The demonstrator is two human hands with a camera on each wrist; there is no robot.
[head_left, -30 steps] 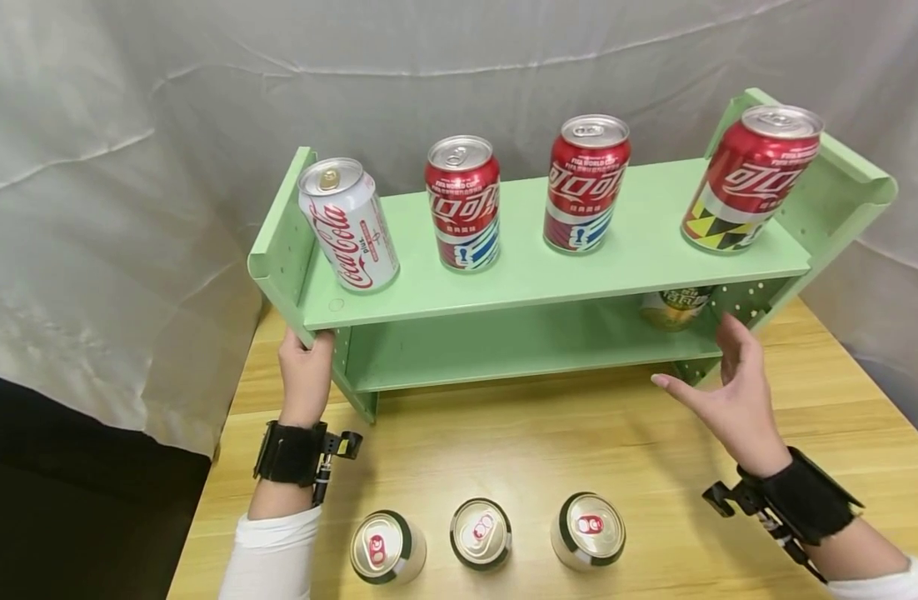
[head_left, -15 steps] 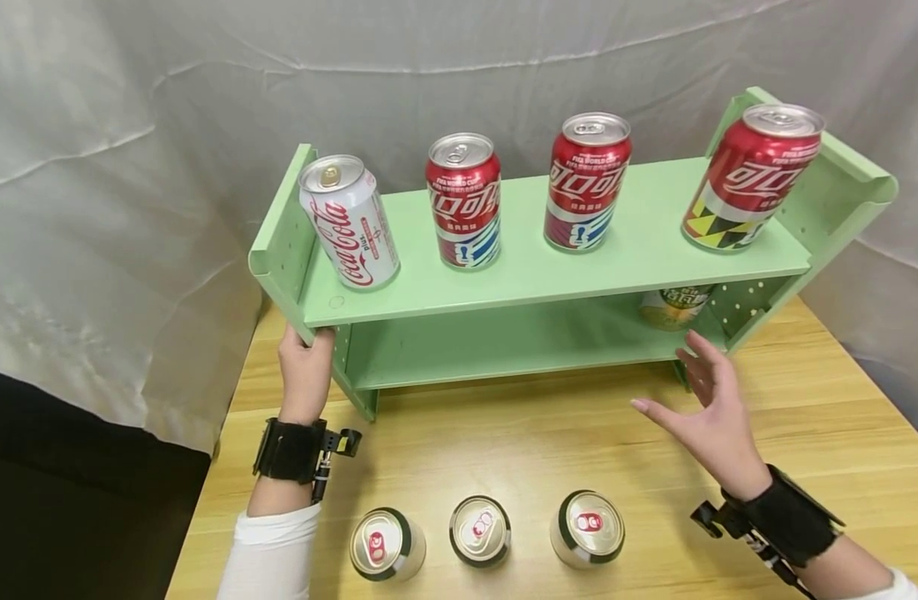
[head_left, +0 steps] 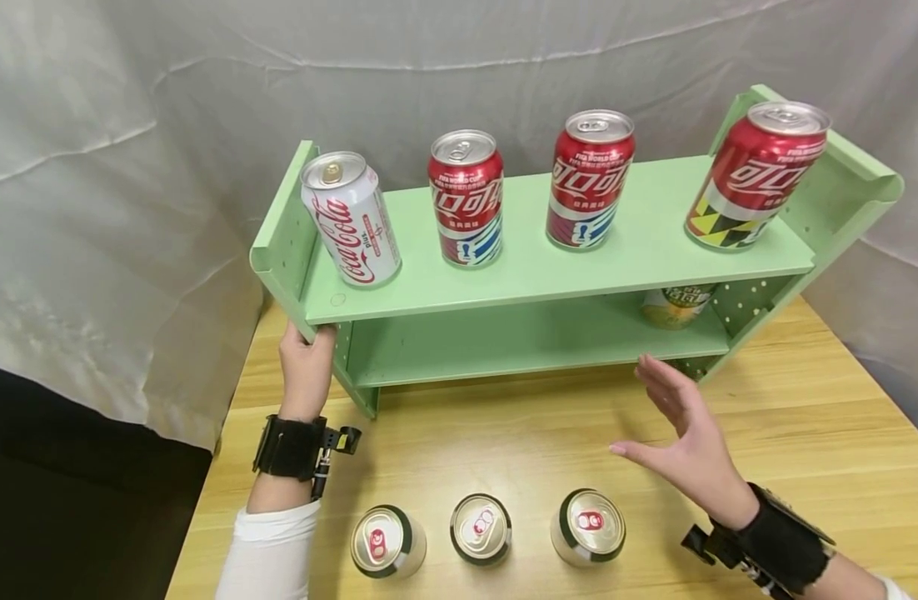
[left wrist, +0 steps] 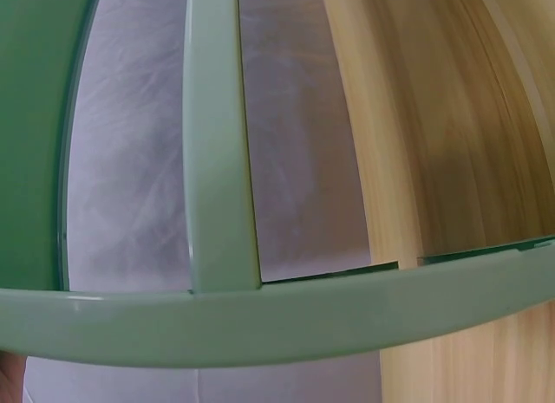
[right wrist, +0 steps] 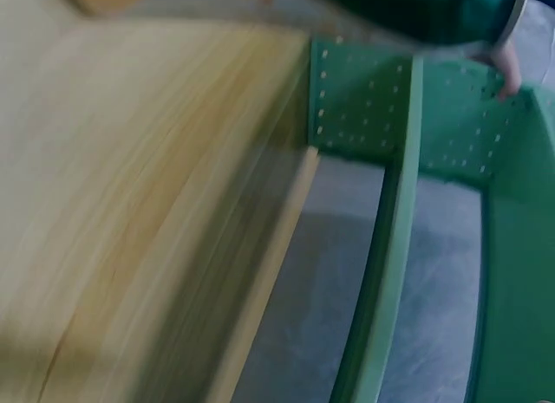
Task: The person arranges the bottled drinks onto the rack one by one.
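My left hand (head_left: 306, 367) grips the left side panel of a light green two-tier shelf (head_left: 519, 333), just under the upper board. A bit of that hand (left wrist: 10, 379) shows at the left wrist view's corner, and its fingertips (right wrist: 507, 69) appear past the panel in the right wrist view. Over the table in front of the shelf, my right hand (head_left: 687, 446) holds nothing, thumb and fingers spread apart. Nearest to it stands a gold-topped can (head_left: 588, 527), with two more, a middle can (head_left: 481, 529) and a left can (head_left: 387, 542), in a row.
On the upper board stand a white Coca-Cola can (head_left: 351, 221) and three red cans, including the rightmost red can (head_left: 759, 175). A green-and-gold can (head_left: 676, 306) sits at the lower board's right end. Grey cloth (head_left: 399, 75) hangs behind the wooden table (head_left: 459, 442).
My right hand has drawn back from the shelf's lower right end, moving left and toward me over the table. The left hand keeps its grip on the side panel.
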